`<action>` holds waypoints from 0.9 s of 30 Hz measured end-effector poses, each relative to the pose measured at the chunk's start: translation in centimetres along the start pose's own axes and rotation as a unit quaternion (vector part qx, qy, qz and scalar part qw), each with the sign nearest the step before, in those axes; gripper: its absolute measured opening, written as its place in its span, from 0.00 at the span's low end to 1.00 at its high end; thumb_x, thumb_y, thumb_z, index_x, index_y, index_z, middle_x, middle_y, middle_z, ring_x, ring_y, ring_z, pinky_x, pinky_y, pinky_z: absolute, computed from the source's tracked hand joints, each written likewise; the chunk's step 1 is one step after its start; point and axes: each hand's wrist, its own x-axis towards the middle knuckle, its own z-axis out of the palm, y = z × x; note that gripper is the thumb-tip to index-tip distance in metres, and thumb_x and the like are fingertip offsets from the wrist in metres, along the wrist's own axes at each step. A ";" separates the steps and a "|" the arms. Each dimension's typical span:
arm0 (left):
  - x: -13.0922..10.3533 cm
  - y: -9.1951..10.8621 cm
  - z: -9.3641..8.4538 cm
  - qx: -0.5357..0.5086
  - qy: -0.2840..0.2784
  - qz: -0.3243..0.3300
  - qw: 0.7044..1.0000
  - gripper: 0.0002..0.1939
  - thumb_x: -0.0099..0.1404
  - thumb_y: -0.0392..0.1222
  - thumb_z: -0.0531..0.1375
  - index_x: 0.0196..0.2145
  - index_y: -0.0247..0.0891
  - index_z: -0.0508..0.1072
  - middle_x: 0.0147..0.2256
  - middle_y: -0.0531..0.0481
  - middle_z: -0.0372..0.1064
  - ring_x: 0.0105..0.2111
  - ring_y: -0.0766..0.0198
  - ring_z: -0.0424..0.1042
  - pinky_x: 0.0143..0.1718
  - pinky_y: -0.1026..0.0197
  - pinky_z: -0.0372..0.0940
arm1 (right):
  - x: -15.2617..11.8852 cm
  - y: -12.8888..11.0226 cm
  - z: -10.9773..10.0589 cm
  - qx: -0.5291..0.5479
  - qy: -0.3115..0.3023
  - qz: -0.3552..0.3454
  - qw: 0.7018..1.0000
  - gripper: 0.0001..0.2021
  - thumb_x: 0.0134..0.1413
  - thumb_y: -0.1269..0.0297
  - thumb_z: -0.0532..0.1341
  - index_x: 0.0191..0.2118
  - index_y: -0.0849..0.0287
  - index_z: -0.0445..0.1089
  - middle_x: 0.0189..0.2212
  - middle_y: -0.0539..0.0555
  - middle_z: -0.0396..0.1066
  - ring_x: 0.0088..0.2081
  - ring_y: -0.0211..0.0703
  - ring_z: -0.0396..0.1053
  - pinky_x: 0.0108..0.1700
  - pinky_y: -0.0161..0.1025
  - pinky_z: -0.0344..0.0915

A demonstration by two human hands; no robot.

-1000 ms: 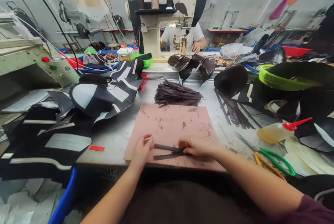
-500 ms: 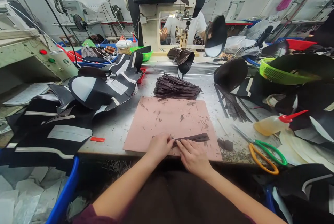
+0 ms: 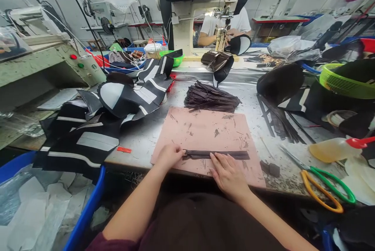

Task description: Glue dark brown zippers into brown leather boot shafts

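A dark brown zipper (image 3: 202, 154) lies flat and nearly straight across the pink board (image 3: 187, 126), close to its front edge. My left hand (image 3: 169, 158) pinches the zipper's left end, where small metal parts show by the fingertips. Resting on the middle of the zipper are the outstretched fingers of my right hand (image 3: 230, 175), pressed against the board. A pile of similar dark strips (image 3: 212, 98) sits just behind the board.
Scissors (image 3: 320, 184) and a red-tipped glue bottle (image 3: 334, 149) lie at right. Black cut pieces (image 3: 88, 137) cover the left side. A sewing machine (image 3: 183, 28) stands behind; beyond it a person in a white shirt (image 3: 243, 20) handles a dark piece.
My left hand has slid left along the zipper, away from my right hand, baring more of it. The view has turned left. The other person's dark piece has moved behind the machine.
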 end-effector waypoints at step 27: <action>1.1 1.4 -2.6 0.149 0.081 0.041 0.985 0.12 0.55 0.51 0.57 0.26 0.40 0.71 0.31 0.49 0.69 0.34 0.59 0.67 0.35 0.61 0.61 | 2.4 -2.4 1.3 0.062 0.009 -0.072 0.995 0.17 0.57 0.64 0.49 0.46 0.62 0.69 0.41 0.58 0.71 0.43 0.48 0.64 0.46 0.43 0.56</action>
